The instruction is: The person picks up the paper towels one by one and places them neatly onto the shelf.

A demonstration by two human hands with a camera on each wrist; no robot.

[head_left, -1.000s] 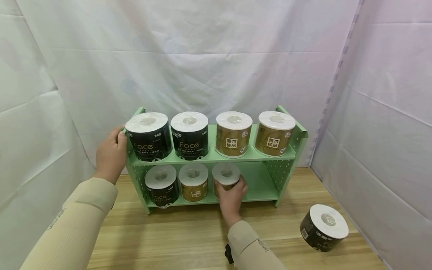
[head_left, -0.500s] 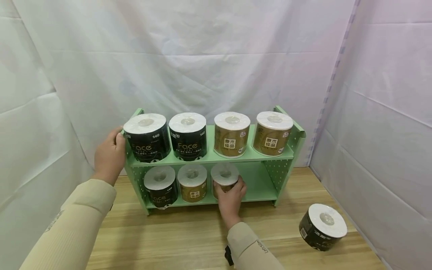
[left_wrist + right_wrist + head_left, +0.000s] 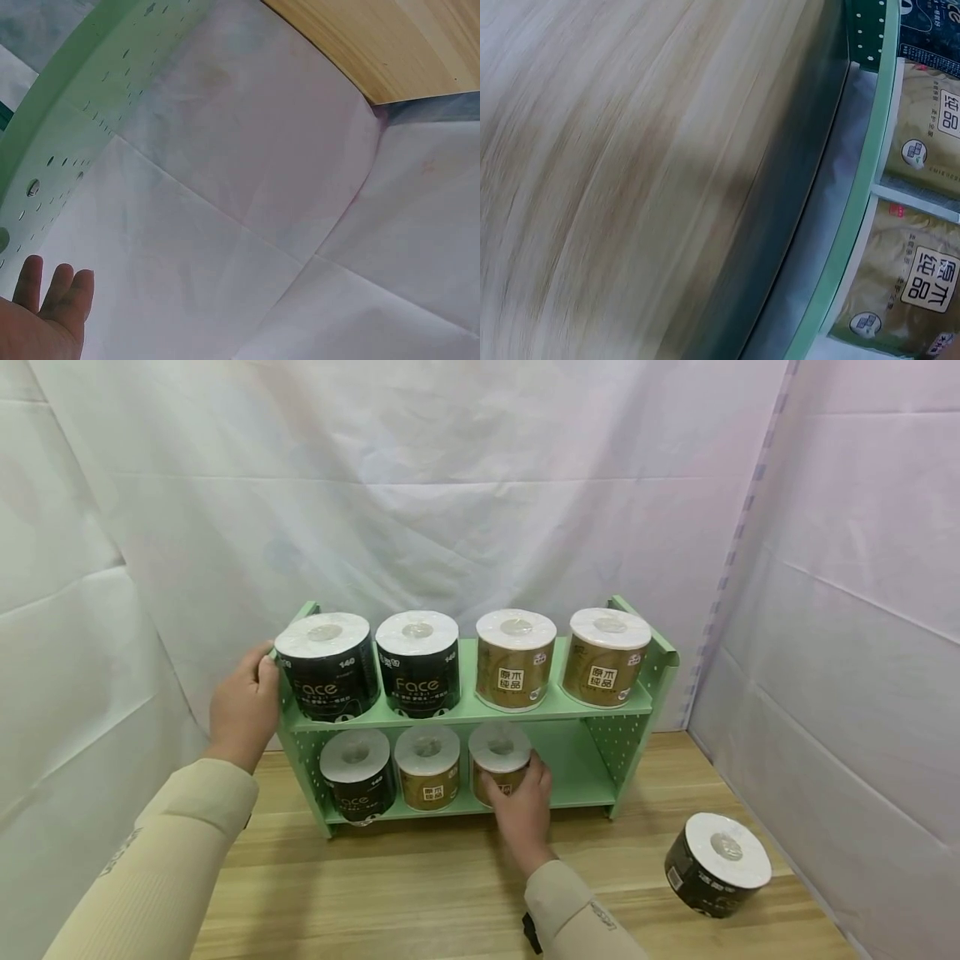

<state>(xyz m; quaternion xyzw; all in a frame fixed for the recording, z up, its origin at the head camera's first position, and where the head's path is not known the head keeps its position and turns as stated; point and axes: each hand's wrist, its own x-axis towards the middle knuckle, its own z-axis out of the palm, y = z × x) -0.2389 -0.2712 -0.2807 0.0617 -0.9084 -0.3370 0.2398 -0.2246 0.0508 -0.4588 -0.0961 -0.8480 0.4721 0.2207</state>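
Note:
A green two-tier shelf [image 3: 570, 714] holds wrapped toilet rolls. My left hand [image 3: 243, 706] rests at its left side panel [image 3: 90, 112], fingertips at the upper edge beside the black roll [image 3: 333, 677]; in the left wrist view several fingers stand fairly straight beside the perforated panel. My right hand [image 3: 522, 810] is at the third roll on the lower tier, a gold-brown toilet roll [image 3: 501, 750]. Its thumb lies loosely before the roll's front and its fingers are at the right side. In the right wrist view that roll [image 3: 900, 281] stands upright on the shelf, a bit of hand showing at the corner.
Two black and two gold-brown rolls line the top tier. A black roll [image 3: 358, 777] and a gold-brown roll [image 3: 428, 768] stand on the lower tier, left of the touched one. Another black roll [image 3: 720, 864] stands on the wooden table [image 3: 390, 893] at right. White cloth surrounds the table.
My right hand has shifted slightly right and toward me, its grip loosened, uncovering more of the gold-brown roll's label. The roll stays in place. My left hand stays at the shelf side.

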